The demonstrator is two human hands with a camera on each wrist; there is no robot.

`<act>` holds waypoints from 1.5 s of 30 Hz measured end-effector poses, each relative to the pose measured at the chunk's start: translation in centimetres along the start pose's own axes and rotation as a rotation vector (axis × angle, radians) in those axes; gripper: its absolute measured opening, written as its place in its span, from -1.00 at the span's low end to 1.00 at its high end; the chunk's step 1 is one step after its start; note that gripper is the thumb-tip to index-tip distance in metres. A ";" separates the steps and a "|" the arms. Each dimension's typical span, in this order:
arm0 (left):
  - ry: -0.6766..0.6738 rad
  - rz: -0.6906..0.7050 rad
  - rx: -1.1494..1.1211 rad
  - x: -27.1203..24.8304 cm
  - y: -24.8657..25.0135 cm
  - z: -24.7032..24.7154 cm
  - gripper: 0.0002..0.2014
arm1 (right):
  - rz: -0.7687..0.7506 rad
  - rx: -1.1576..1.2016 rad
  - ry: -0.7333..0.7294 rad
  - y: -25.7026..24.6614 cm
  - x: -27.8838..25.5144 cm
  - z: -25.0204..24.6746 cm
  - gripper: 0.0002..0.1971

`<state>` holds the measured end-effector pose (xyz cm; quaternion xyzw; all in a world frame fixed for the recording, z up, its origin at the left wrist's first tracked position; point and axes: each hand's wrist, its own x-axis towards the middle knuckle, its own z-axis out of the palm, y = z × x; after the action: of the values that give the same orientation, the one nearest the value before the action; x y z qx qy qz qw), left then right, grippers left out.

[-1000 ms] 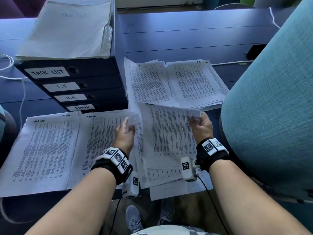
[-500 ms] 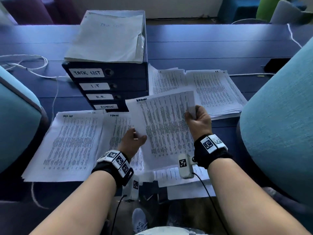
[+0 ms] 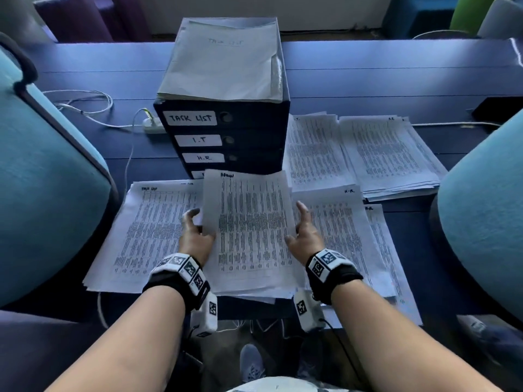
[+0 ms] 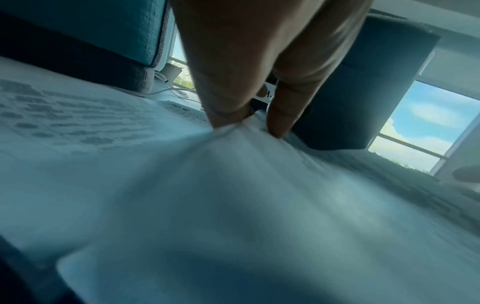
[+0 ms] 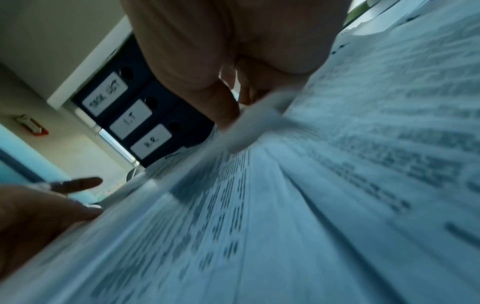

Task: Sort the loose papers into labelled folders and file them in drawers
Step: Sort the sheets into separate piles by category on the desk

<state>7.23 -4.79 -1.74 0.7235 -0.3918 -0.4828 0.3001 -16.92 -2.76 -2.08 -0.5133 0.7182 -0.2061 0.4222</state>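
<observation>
A printed sheet (image 3: pixel 249 227) headed Admin lies on the middle pile (image 3: pixel 254 290) in front of the dark drawer unit (image 3: pixel 254 128), which is labelled TASK LIST, I.T and H.R. My left hand (image 3: pixel 198 222) pinches the sheet's raised left edge; the left wrist view shows the paper (image 4: pixel 233 185) bunched between its digits (image 4: pixel 246 125). At the sheet's right edge, my right hand (image 3: pixel 297 222) touches the paper with straight fingers. The right wrist view is blurred and shows that hand (image 5: pixel 233 107) at the paper's edge (image 5: pixel 259 119). A pale folder (image 3: pixel 223 60) lies on the drawer unit.
A Task List pile (image 3: pixel 147 233) lies to the left and an H.R. pile (image 3: pixel 348 236) to the right. Two more piles (image 3: pixel 382 154) sit at the back right. Teal chair backs (image 3: pixel 48 179) flank both sides. A power strip and cables (image 3: pixel 150 127) lie at the back left.
The sheet was held up by both hands; it has come down flat onto the middle pile. My right hand has let go of its top corner and moved to its right edge.
</observation>
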 end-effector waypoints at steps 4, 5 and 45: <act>0.073 0.129 0.278 0.4 -0.9 -0.6 -0.67 | -0.028 -0.064 0.025 -0.1 -0.3 2.0 -0.54; 0.085 0.166 0.338 0.6 -1.1 -0.7 -0.68 | -0.040 -0.104 0.016 -0.2 -0.4 2.2 -0.61; -0.268 0.303 0.549 -2.1 1.9 13.3 -0.52 | 0.132 -0.269 0.338 8.7 1.1 -8.8 -0.62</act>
<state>-6.21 -4.68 -3.98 0.6410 -0.6462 -0.3999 0.1081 -29.16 -1.58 -3.92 -0.4750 0.8319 -0.1632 0.2361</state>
